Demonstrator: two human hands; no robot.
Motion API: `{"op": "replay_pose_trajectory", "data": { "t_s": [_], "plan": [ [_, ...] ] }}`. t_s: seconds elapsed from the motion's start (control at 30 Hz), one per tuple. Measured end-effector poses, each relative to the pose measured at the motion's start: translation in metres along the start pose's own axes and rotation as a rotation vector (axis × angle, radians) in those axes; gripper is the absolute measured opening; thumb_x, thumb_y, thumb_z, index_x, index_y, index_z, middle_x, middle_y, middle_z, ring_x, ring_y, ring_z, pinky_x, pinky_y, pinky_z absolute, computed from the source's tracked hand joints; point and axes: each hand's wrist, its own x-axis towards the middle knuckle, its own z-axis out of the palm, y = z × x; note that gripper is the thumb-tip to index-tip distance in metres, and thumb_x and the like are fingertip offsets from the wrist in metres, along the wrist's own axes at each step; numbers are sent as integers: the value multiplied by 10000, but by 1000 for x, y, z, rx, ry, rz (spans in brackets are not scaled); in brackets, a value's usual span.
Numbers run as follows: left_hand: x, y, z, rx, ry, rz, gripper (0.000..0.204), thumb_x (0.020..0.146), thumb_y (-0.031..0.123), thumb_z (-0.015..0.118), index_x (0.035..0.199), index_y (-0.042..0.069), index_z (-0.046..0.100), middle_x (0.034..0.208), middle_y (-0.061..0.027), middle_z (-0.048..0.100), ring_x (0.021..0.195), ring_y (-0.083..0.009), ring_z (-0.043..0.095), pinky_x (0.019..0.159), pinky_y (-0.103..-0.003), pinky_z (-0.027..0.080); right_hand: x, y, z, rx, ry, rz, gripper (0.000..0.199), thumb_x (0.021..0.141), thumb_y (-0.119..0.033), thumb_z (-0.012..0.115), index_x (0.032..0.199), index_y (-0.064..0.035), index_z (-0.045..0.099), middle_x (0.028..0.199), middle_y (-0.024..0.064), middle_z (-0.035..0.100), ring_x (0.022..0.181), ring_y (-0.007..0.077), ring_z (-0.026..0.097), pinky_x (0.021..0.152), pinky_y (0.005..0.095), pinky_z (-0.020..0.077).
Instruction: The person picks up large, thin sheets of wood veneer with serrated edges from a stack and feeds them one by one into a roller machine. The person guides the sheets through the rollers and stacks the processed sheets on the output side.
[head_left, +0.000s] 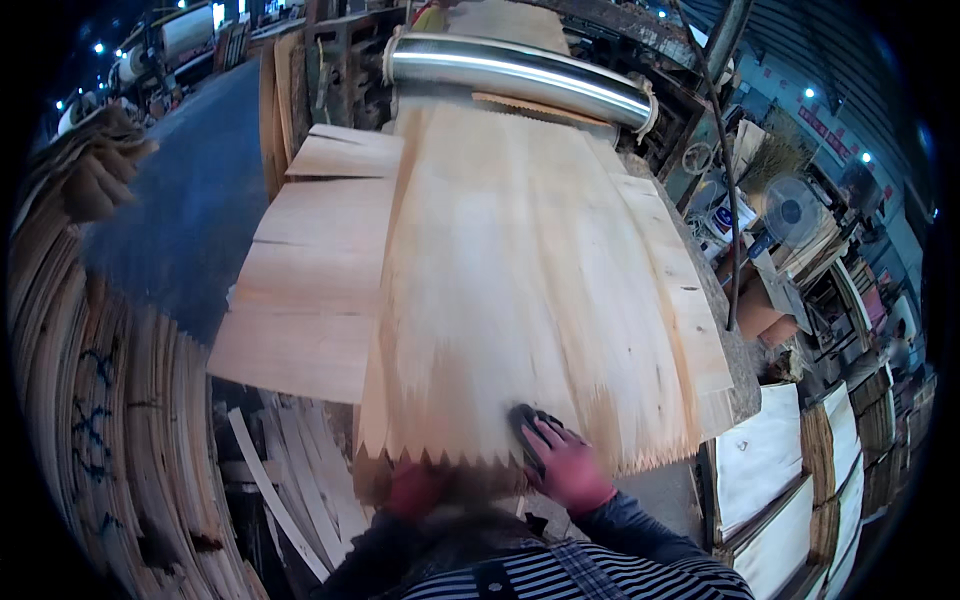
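A large pale wood veneer sheet (500,270) with a jagged near edge spreads away from me over other veneer. My right hand (570,468), reddish, is at this sheet's near edge, right of its middle. Its fingers curl around a small black object (532,432) on the veneer, whose kind I cannot make out. At the near edge further left is my left hand (415,490), dim and blurred, with its fingers hidden by the sheet's edge. Several paler veneer pieces (310,270) stick out on the left, beneath the large sheet.
A shiny metal roller (520,78) crosses the far end. Veneer stacks (130,430) stand at left, with loose strips (290,480) near me. At right are more stacked sheets (760,465), a thin dark pole (735,230) and a fan (790,208). Something blue (190,200) is blurred at left.
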Motion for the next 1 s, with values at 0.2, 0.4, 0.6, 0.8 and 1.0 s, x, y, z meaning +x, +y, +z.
{"op": "replay_pose_trajectory", "data": {
  "t_s": [0.2, 0.4, 0.6, 0.8, 1.0],
  "plan": [
    [41, 9, -35, -609, 9, -510, 854, 732, 419, 603, 1340, 7, 168, 1296, -224, 344, 1075, -418, 429, 902, -412, 373, 82, 82, 43, -14, 79, 46, 527, 731, -275, 589, 1205, -93, 447, 1199, 153, 477, 1086, 292, 476, 904, 385, 389],
    [38, -28, -31, -806, 73, -587, 677, 742, 210, 667, 1292, 7, 328, 1109, -182, 547, 1005, -257, 543, 857, -316, 430, 178, 144, 76, 42, 198, 103, 538, 762, -297, 566, 1244, -114, 413, 1236, 125, 453, 1147, 284, 418, 945, 378, 349],
    [57, -21, -64, -1480, -120, -480, 415, 829, 186, 560, 1185, -7, 471, 1054, -87, 575, 963, -155, 536, 840, -268, 418, 184, 137, 76, 119, 89, 184, 694, 738, -266, 616, 1318, -74, 287, 1351, 160, 286, 1264, 314, 230, 1033, 399, 208],
    [82, 30, -113, -1729, -194, -245, 337, 864, 234, 519, 1107, -1, 523, 1003, -60, 580, 921, -122, 532, 801, -252, 422, -25, 80, 61, 529, -312, 58, 974, 625, -343, 722, 1339, 17, 166, 1383, 227, 178, 1297, 367, 123, 1055, 417, 137],
    [70, 100, -166, -1684, -571, -177, 326, 860, 281, 536, 1054, 19, 549, 938, -65, 598, 847, -127, 544, 728, -262, 434, -166, 55, 51, 459, 49, 299, 847, 675, -298, 660, 1310, 38, 211, 1335, 249, 244, 1241, 386, 252, 1011, 471, 218]
  ]
}}
